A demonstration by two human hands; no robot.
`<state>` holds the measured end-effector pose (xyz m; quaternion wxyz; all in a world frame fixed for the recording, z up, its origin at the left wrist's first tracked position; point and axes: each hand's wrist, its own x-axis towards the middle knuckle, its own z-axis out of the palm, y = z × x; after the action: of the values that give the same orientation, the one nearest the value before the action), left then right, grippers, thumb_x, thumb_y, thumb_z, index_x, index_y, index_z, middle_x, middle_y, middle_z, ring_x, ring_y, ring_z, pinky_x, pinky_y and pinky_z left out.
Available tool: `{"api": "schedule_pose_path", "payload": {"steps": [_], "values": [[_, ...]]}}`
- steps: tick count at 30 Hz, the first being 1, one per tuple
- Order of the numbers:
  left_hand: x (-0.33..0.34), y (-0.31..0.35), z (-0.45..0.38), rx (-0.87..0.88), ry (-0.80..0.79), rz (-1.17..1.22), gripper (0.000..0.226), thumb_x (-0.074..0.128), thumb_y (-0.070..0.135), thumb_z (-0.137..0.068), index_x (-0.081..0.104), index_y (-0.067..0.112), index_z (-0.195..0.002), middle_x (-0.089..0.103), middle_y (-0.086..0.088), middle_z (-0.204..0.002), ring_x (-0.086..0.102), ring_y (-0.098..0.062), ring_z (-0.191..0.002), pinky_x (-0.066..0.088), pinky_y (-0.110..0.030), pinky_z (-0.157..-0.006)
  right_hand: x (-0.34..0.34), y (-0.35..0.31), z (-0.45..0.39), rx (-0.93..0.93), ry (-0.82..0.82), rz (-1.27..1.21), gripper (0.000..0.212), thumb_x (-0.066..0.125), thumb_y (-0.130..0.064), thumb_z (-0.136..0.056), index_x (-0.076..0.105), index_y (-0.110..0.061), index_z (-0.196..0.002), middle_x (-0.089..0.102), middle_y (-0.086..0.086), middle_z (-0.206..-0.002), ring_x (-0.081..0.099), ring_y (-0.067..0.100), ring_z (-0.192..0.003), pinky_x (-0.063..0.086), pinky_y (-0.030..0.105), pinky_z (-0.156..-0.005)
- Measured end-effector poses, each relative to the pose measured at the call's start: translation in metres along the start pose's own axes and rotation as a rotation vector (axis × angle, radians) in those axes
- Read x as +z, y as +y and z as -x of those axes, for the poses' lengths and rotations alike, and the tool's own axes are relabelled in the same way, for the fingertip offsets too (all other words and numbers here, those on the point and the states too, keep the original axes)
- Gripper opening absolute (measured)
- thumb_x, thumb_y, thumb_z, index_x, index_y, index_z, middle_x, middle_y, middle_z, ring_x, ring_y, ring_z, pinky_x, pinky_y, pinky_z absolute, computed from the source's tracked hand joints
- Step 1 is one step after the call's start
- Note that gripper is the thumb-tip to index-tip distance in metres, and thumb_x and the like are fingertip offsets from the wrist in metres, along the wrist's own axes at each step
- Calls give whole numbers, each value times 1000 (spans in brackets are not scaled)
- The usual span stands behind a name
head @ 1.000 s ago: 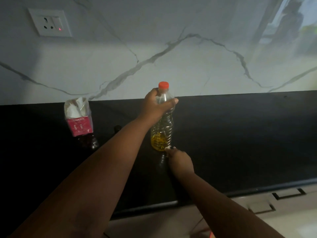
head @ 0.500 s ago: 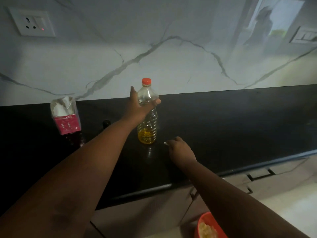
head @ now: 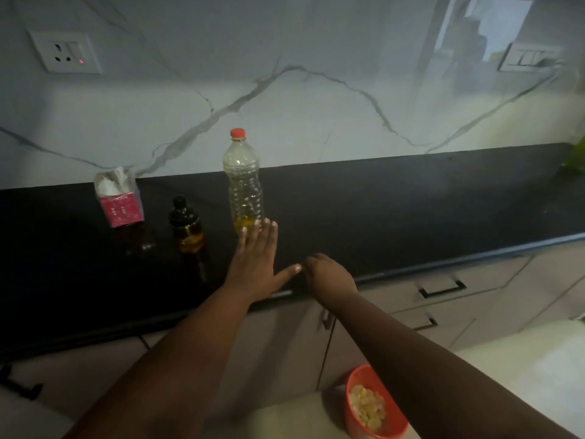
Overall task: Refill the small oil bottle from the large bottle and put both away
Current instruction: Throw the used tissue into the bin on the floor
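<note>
Head view: both hands empty on the black counter (head: 411,201), 2 oil bottles standing behind them.

Left hand (head: 256,264) is spread flat, palm down, fingers straight & thumb out to the right; its fingertips (head: 245,231) overlap the base of the large bottle (head: 243,182), can't tell if touching. Right hand (head: 329,274) is loosely curled, knuckles up, gripping nothing, just beside the left thumb near the counter's front edge. Large bottle: clear, red cap on, upright, a little yellow oil at the bottom. Small bottle (head: 186,224): dark, black cap, upright, left of the large one. 1 pink carton (head: 118,198) further left, 1 red bowl (head: 373,403) low at the near right, 2 hands.
</note>
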<state>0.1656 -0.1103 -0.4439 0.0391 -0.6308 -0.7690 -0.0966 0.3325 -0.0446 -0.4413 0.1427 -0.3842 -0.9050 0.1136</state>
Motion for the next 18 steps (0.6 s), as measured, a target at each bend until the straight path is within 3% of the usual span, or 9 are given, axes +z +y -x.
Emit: {"api": "schedule_pose_path", "payload": {"steps": [5, 10, 14, 18], "values": [[30, 71, 56, 71, -129, -47, 85, 23, 65, -99, -10, 12, -157, -12, -8, -166, -23, -20, -148, -22, -37, -114, 3, 28, 72, -31, -16, 4, 23, 55, -14, -91, 63, -14, -113, 63, 7, -111, 61, 24, -101, 46, 29, -83], [56, 134, 100, 118, -312, -4, 78, 27, 55, -103, -7, 12, -158, -11, -8, -167, -15, -23, -152, -16, -36, -118, 14, 66, 144, 67, -38, 20, 17, 50, -15, -92, 64, -13, -102, 64, 9, -103, 63, 26, -93, 36, 23, -71], [77, 166, 119, 134, -494, 30, 77, 26, 53, -104, -7, 10, -158, -12, -9, -166, -13, -23, -153, -11, -37, -121, 19, 95, 190, 125, -80, 36, 23, 45, -14, -94, 65, -10, -105, 64, 11, -105, 62, 30, -96, 45, 29, -78], [101, 197, 125, 162, -599, 3, 76, 27, 51, -105, -7, 9, -158, -12, -10, -166, -11, -24, -153, -8, -38, -122, 23, 123, 227, 206, -129, 97, 23, 46, -11, -89, 65, -12, -101, 65, 10, -104, 62, 29, -95, 45, 31, -74]]}}
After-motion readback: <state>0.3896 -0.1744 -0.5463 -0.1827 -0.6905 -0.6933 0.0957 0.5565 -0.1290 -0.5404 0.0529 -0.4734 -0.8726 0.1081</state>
